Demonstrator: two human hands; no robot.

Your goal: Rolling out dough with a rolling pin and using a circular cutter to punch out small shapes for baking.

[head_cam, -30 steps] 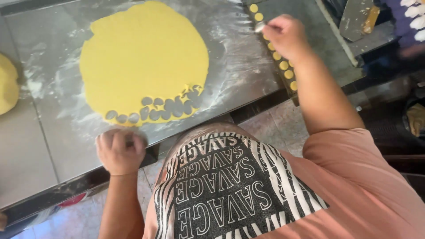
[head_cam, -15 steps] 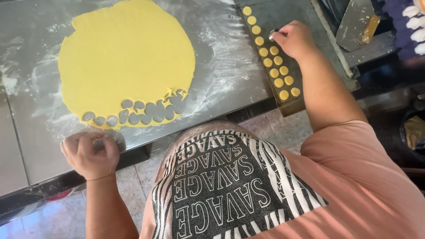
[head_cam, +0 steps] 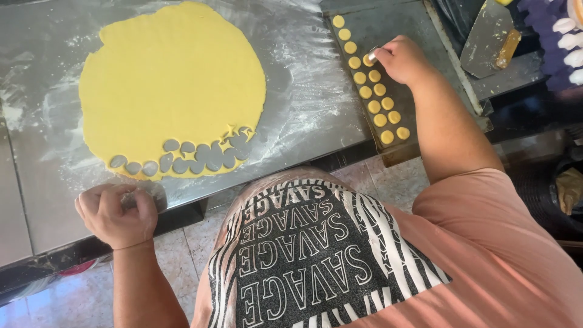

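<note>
The right hand (head_cam: 404,61) is out at about two o'clock in the view, over a dark baking tray (head_cam: 413,36) that sits on the right part of the steel bench (head_cam: 310,103). Its fingers (head_cam: 384,56) are curled tight round a small round metal cutter (head_cam: 371,53), pinched at the tips, with the cutter's rim down on the tray beside the rows of small yellow dough discs (head_cam: 373,91). The discs lie in two lines running from twelve o'clock toward five o'clock along the tray's left side, close together but not overlapping.

The left hand (head_cam: 118,215) rests at about eight o'clock on the near edge of the bench, fingers folded into a loose fist, knuckles up. Whether it has hold of anything I cannot tell; the palm is hidden.

The big rolled sheet of yellow dough (head_cam: 173,79) lies flat at about eleven o'clock, on a floured patch of the bench, well apart from the tray. Along its near edge, just above the left hand, runs a band of round holes (head_cam: 182,159) where the grey bench shows through, leaving thin scraps of dough between them.

Beyond the tray, at one o'clock, a metal bench scraper (head_cam: 489,39) with a wooden handle lies on a darker surface.
</note>
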